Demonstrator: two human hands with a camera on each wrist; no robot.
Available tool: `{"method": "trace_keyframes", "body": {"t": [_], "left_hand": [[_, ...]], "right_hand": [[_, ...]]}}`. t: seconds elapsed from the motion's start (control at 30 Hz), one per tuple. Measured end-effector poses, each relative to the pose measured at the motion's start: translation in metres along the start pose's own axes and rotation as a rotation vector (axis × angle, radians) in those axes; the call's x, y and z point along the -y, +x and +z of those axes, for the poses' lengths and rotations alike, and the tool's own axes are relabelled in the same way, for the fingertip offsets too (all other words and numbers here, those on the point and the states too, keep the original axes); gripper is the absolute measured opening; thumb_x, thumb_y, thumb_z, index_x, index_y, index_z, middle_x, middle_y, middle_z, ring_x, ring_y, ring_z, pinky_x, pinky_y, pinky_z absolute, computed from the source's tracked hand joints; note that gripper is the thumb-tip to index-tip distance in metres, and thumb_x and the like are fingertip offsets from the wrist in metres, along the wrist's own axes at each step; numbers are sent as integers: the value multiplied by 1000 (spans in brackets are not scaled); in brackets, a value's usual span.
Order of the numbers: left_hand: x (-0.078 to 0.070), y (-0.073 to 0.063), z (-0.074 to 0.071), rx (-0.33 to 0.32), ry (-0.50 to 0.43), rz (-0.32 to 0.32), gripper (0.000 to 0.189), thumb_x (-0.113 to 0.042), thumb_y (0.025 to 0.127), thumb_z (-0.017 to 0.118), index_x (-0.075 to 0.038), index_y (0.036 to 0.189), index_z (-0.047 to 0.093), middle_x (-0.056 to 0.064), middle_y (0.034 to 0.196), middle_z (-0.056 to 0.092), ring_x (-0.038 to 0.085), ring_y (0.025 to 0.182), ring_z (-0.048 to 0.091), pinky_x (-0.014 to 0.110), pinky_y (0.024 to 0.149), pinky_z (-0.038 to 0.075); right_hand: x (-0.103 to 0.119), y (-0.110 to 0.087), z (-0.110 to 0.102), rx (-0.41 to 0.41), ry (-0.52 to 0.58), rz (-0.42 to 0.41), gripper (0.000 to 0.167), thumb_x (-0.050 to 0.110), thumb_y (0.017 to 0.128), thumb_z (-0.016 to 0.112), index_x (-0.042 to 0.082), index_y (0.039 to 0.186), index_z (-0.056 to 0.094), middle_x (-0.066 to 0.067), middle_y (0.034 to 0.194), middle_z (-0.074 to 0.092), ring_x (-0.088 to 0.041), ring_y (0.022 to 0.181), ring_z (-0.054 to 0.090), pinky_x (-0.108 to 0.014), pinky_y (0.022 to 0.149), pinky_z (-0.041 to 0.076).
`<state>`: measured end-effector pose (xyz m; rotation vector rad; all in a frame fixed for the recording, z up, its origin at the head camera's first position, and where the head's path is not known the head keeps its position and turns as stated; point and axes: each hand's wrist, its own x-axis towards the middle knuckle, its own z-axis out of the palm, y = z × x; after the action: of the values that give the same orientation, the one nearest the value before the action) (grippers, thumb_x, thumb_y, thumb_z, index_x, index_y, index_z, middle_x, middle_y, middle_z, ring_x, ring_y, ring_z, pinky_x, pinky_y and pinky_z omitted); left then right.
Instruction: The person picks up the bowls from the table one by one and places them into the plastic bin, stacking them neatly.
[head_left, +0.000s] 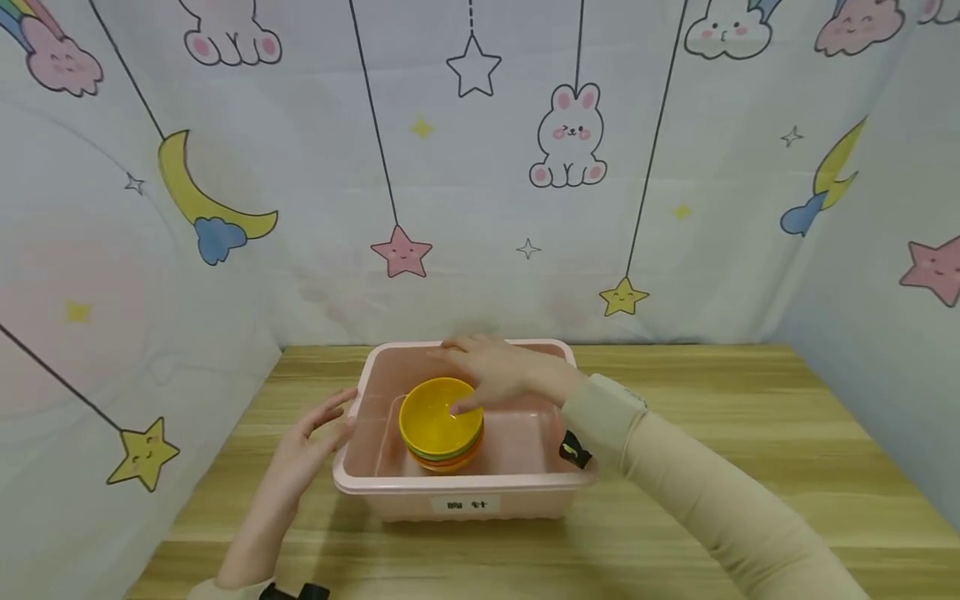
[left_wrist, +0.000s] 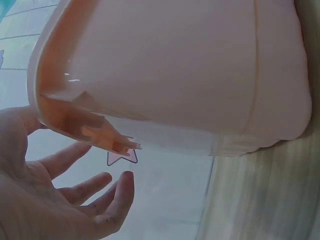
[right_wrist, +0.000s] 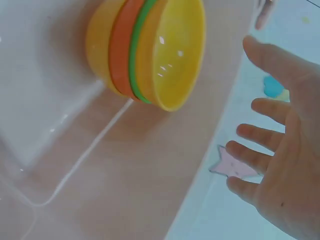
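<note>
A pink plastic bin (head_left: 525, 505) stands on the table with a stack of small bowls inside, toward its left half. The top bowl (head_left: 438, 415) is yellow; green, orange and yellow bowl sides (right_wrist: 124, 47) show beneath it in the right wrist view. Over the bin reaches my right hand (head_left: 497, 371), its fingers spread and nothing in its grasp; the thumb overlaps the top bowl in the head view. My left hand (head_left: 306, 446) is at the bin's left side, fingers relaxed, with its thumb right at the rim (left_wrist: 34, 95) in the left wrist view.
A white label (head_left: 466, 504) with dark characters is on the bin's front. The wood-grain table (head_left: 697, 417) extends to both sides. Behind and beside it hangs a white cloth (head_left: 480, 183) printed with stars, moons and bunnies.
</note>
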<state>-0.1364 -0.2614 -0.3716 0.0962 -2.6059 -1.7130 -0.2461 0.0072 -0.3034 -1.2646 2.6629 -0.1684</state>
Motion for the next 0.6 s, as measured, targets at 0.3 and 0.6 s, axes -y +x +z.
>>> {"method": "trace_keyframes", "body": {"t": [0.3, 0.6], "left_hand": [[-21, -6, -2, -24, 252, 232, 54, -24, 96, 59, -10, 145, 42, 22, 156, 22, 47, 140, 26, 61, 97, 43], [-41, -18, -3, -85, 435, 366, 59, -25, 93, 63, -9, 145, 42, 21, 155, 27, 49, 137, 28, 71, 97, 36]], "right_hand": [[-8, -27, -17, -152, 45, 106, 72, 49, 89, 63, 26, 150, 33, 0, 154, 35, -25, 142, 31, -49, 117, 28], [-16, -59, -15, -306, 21, 141, 69, 46, 91, 61, 23, 150, 34, -5, 152, 38, -27, 140, 35, -50, 121, 16]]}}
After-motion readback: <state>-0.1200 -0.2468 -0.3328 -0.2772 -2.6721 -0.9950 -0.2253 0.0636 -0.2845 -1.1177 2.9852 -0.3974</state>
